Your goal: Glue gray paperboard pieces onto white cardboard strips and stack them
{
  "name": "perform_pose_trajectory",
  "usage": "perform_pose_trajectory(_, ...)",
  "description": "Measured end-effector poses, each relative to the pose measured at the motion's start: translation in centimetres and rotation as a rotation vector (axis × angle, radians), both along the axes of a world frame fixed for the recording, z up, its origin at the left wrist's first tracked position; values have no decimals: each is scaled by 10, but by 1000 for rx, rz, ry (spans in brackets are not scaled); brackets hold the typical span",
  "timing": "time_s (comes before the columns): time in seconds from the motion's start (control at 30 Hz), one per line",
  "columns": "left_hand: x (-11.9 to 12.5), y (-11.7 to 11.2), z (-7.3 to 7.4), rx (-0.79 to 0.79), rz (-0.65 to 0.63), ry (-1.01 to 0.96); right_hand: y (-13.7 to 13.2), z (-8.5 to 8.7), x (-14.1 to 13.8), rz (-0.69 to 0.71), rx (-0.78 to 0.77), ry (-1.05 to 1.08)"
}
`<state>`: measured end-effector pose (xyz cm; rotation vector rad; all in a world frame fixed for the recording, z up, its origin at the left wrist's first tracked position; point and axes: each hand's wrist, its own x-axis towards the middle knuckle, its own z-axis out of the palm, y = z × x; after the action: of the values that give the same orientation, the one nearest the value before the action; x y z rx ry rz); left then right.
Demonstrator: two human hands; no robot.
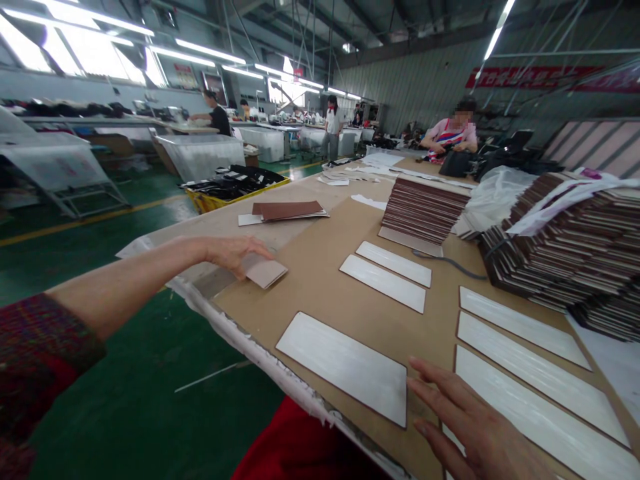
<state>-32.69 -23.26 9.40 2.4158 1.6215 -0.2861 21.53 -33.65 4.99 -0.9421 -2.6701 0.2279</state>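
At the table's left side, my left hand (237, 255) grips a small beige panel (267, 271), its fingers over the panel's far edge and its thumb hidden. My right hand (465, 420) is low at the right with its fingers apart and nothing in it. Its fingertips are beside the right edge of a white-faced rectangular panel (345, 367) with a thin dark border. To the right lie several longer white-faced strips (530, 340), partly covered by my right hand. Two more white strips (387, 277) rest side by side farther back.
A fanned stack of brown panels (423, 213) stands behind the strips, with tall piles (560, 247) at the right. Loose brown pieces (290, 211) lie at the far left. A yellow-edged crate (235, 183) stands beyond the table. A co-worker (450, 137) is at the far end.
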Motion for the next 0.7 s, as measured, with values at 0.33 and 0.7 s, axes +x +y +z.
perform_pose_trajectory(0.33, 29, -27, 25, 454, 1, -129, 9, 6, -15, 65, 86, -89)
perform_pose_trajectory(0.7, 197, -108, -11, 404, -407, -467, 8, 1, -72, 100, 119, -113)
